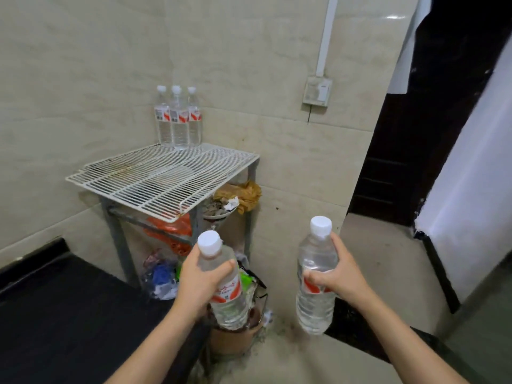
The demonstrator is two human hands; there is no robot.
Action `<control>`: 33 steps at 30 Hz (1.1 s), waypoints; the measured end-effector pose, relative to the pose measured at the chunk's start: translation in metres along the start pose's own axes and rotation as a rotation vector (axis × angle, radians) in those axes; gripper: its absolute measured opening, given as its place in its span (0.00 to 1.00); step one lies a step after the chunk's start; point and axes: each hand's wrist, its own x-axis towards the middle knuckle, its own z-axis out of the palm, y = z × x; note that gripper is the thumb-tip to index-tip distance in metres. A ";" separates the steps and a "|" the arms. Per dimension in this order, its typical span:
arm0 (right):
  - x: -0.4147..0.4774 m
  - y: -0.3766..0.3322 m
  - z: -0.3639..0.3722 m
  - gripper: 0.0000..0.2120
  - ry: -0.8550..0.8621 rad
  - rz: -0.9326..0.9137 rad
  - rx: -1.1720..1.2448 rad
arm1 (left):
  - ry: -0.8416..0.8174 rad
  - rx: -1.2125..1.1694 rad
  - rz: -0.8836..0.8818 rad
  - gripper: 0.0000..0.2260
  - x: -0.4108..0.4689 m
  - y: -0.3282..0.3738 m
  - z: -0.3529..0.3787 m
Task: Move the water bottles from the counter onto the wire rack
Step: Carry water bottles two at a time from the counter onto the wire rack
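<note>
My left grip [198,281] and right grip [339,273] each close around a clear plastic white-capped, red-labelled water bottle [221,284] [315,275], lower centre frame. Three matching bottles [178,117] stand on the white wire rack [163,178], upper centre.

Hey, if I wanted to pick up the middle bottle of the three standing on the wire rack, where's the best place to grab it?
Grip the middle bottle around its neck and cap, coming from above or the front. It stands upright at the wire rack back corner, slightly forward, with a bottle close on each side and wall behind, so its body sides look crowded.
</note>
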 end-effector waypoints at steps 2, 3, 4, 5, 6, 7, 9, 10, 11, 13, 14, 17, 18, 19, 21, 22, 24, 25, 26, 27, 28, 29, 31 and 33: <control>0.041 -0.001 -0.016 0.32 -0.027 -0.065 0.034 | 0.061 -0.008 0.066 0.16 0.029 0.011 0.019; 0.060 -0.004 -0.021 0.32 -0.033 -0.093 0.045 | 0.098 -0.020 0.100 0.16 0.042 0.018 0.027; 0.079 -0.008 -0.026 0.32 -0.032 -0.125 0.040 | 0.139 -0.032 0.127 0.16 0.055 0.025 0.034; 0.097 -0.013 -0.029 0.31 -0.034 -0.162 0.037 | 0.174 -0.054 0.156 0.16 0.066 0.033 0.040; 0.114 -0.017 -0.032 0.31 -0.038 -0.202 0.048 | 0.199 -0.071 0.187 0.16 0.078 0.039 0.043; 0.131 -0.021 -0.034 0.31 -0.044 -0.235 0.068 | 0.220 -0.082 0.217 0.15 0.089 0.045 0.046; 0.162 -0.027 -0.035 0.32 -0.038 -0.280 0.120 | 0.276 -0.105 0.257 0.14 0.108 0.057 0.045; 0.177 -0.029 -0.034 0.32 -0.037 -0.298 0.140 | 0.305 -0.129 0.276 0.14 0.117 0.062 0.042; 0.193 -0.031 -0.032 0.31 -0.039 -0.315 0.161 | 0.327 -0.159 0.295 0.13 0.126 0.066 0.038; 0.225 -0.036 -0.025 0.30 -0.047 -0.347 0.197 | 0.351 -0.214 0.325 0.12 0.146 0.075 0.028; 0.242 -0.039 -0.020 0.30 -0.053 -0.366 0.210 | 0.363 -0.241 0.341 0.13 0.156 0.080 0.021; 0.295 -0.049 -0.001 0.30 -0.069 -0.433 0.225 | 0.406 -0.279 0.398 0.09 0.192 0.092 0.006; 0.313 -0.053 0.006 0.31 -0.066 -0.455 0.224 | 0.416 -0.280 0.414 0.09 0.206 0.094 0.002; 0.331 -0.056 0.013 0.32 -0.068 -0.475 0.225 | 0.428 -0.280 0.429 0.09 0.221 0.096 -0.002; 0.368 -0.062 0.029 0.32 -0.079 -0.501 0.215 | 0.454 -0.275 0.447 0.10 0.251 0.095 -0.011; 0.388 -0.064 0.037 0.32 -0.086 -0.499 0.208 | 0.470 -0.269 0.453 0.10 0.267 0.094 -0.016; 0.427 -0.066 0.053 0.32 -0.109 -0.477 0.197 | 0.515 -0.270 0.450 0.09 0.295 0.089 -0.026; 0.444 -0.066 0.061 0.32 -0.119 -0.468 0.192 | 0.536 -0.285 0.441 0.09 0.308 0.087 -0.029; 0.462 -0.066 0.069 0.32 -0.129 -0.462 0.184 | 0.556 -0.304 0.432 0.09 0.320 0.085 -0.033; 0.478 -0.065 0.077 0.33 -0.140 -0.455 0.175 | 0.576 -0.314 0.421 0.10 0.331 0.083 -0.035; 0.493 -0.064 0.084 0.33 -0.154 -0.448 0.171 | 0.593 -0.309 0.409 0.11 0.342 0.082 -0.036; 0.506 -0.061 0.091 0.32 -0.169 -0.438 0.172 | 0.609 -0.293 0.397 0.11 0.351 0.080 -0.038; 0.530 -0.056 0.104 0.31 -0.203 -0.416 0.167 | 0.635 -0.270 0.376 0.10 0.368 0.078 -0.040; 0.552 -0.050 0.117 0.31 -0.243 -0.395 0.163 | 0.662 -0.251 0.362 0.10 0.382 0.077 -0.040</control>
